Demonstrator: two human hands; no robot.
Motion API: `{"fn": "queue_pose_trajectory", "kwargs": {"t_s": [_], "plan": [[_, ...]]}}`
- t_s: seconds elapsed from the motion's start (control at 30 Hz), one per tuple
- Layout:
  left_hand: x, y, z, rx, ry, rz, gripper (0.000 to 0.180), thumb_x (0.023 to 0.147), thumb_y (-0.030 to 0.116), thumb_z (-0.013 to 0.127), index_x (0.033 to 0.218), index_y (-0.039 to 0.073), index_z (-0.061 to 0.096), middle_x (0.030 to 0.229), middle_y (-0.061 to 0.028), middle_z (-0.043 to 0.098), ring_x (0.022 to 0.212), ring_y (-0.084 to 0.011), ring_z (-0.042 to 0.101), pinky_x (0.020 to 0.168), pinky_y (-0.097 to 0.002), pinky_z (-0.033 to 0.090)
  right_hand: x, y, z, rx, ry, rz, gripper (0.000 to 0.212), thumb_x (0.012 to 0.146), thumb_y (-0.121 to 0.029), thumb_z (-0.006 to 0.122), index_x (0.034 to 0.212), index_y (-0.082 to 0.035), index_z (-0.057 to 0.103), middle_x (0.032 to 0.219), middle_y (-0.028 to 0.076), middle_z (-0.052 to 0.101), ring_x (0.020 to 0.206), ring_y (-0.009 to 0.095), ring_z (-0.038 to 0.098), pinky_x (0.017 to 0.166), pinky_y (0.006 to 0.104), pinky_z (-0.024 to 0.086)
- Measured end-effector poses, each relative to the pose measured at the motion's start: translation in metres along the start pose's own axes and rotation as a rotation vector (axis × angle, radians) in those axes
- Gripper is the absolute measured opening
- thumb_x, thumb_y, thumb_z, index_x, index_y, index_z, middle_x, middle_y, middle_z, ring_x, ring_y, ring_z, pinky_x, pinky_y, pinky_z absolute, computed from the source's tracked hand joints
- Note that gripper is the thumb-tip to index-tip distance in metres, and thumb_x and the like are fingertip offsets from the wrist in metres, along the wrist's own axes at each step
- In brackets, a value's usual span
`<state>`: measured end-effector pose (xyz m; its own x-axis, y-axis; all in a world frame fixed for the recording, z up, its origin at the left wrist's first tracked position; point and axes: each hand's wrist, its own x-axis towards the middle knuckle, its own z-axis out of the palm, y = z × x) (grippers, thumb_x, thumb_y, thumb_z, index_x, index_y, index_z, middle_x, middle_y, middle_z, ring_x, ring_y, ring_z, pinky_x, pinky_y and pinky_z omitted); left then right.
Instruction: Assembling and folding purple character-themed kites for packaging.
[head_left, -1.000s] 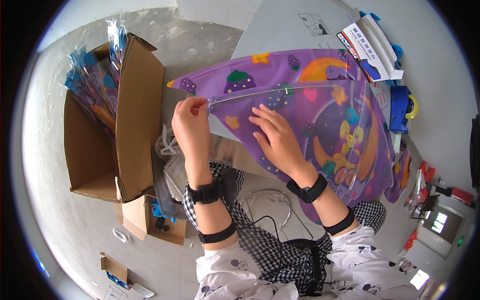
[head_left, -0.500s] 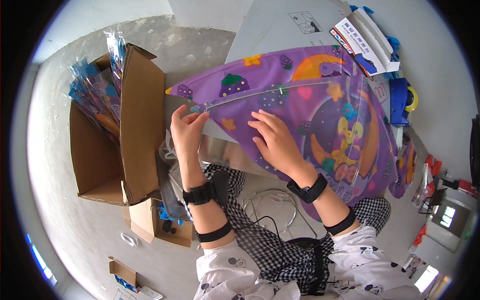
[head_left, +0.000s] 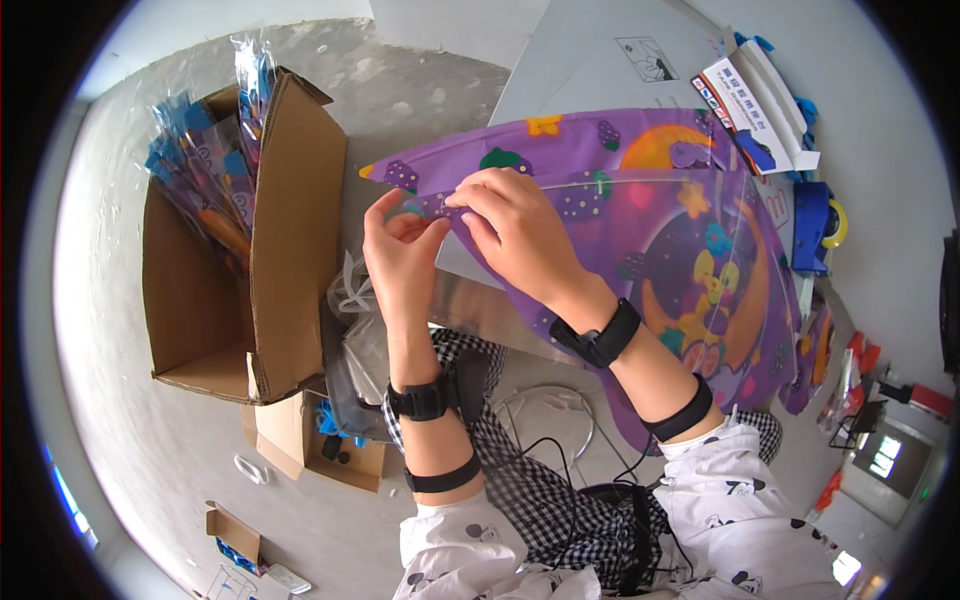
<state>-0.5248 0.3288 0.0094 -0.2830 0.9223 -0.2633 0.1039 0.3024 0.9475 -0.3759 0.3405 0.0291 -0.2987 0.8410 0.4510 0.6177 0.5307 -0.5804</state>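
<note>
A purple kite [head_left: 655, 225], printed with stars, grapes, a moon and a yellow cartoon figure, lies over the table edge and hangs toward my lap. Along its folded upper layer runs a thin pale rod [head_left: 625, 179]. My left hand [head_left: 402, 262] pinches the kite's left corner between thumb and fingers. Close beside it, my right hand [head_left: 528, 245] has its fingertips closed on the edge where the rod ends. The fingers partly cover that spot, so how the rod sits in the corner is hidden.
To the left stands an open cardboard box [head_left: 295, 240] of plastic-wrapped packages [head_left: 205, 175]. A smaller open carton [head_left: 345, 460] sits below it. On the grey table [head_left: 590, 75] are a white dispenser carton [head_left: 755, 105] and a blue tape dispenser [head_left: 812, 230]. A round metal stool [head_left: 548, 400] stands below.
My right hand has moved left along the kite to its corner, and its fingers have closed there. My left hand stays at the corner. The whole view has shifted slightly.
</note>
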Motion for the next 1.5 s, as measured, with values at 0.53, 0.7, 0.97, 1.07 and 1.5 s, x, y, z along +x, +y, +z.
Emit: {"fn": "queue_pose_trajectory", "kwargs": {"t_s": [0.53,0.7,0.97,1.07,1.5], "plan": [[-0.008,0.014,0.008,-0.199,-0.007,0.157,0.063,0.078,-0.002,0.072,0.133,-0.002,0.041,0.082,-0.0101,0.068,0.075,-0.0116,0.066,0.068,-0.0226,0.053,0.029,0.013,-0.013,-0.321,-0.051,-0.423,0.012,0.07,-0.009,0.067,0.067,-0.009,0.056,0.067,0.002,0.051,0.066,0.017,0.056,0.07,0.0314,0.043],[-0.011,0.021,0.01,-0.127,0.004,0.193,0.065,0.078,-0.003,0.071,0.134,-0.001,0.04,0.081,-0.0092,0.068,0.074,-0.0116,0.065,0.068,-0.0233,0.053,0.039,0.013,-0.018,-0.475,-0.116,-0.574,0.015,0.067,-0.008,0.063,0.062,-0.011,0.05,0.06,0.001,0.048,0.059,0.015,0.054,0.065,0.0295,0.042],[-0.01,0.02,0.009,-0.076,-0.013,0.233,0.064,0.079,-0.003,0.069,0.135,0.0,0.038,0.08,-0.0094,0.068,0.074,-0.0134,0.066,0.069,-0.0255,0.053,0.045,0.008,-0.016,-0.473,-0.168,-0.558,0.014,0.067,-0.009,0.064,0.062,-0.011,0.051,0.059,0.0,0.051,0.055,0.015,0.055,0.063,0.0288,0.041],[-0.009,0.019,0.01,-0.098,-0.012,0.255,0.066,0.078,-0.006,0.071,0.135,0.0,0.039,0.08,-0.0066,0.065,0.075,-0.0094,0.064,0.068,-0.0206,0.052,0.045,0.008,-0.017,-0.46,-0.161,-0.523,0.013,0.067,-0.009,0.064,0.063,-0.011,0.051,0.059,0.0,0.052,0.055,0.016,0.056,0.062,0.0291,0.041],[-0.008,0.016,0.012,-0.203,-0.042,0.246,0.069,0.079,-0.004,0.069,0.138,-0.001,0.033,0.079,-0.008,0.064,0.073,-0.0121,0.063,0.068,-0.0233,0.052,0.044,0.013,-0.029,-0.214,-0.123,-0.425,0.009,0.078,-0.01,0.066,0.074,-0.007,0.059,0.07,0.004,0.06,0.066,0.02,0.061,0.068,0.0336,0.043]]}}
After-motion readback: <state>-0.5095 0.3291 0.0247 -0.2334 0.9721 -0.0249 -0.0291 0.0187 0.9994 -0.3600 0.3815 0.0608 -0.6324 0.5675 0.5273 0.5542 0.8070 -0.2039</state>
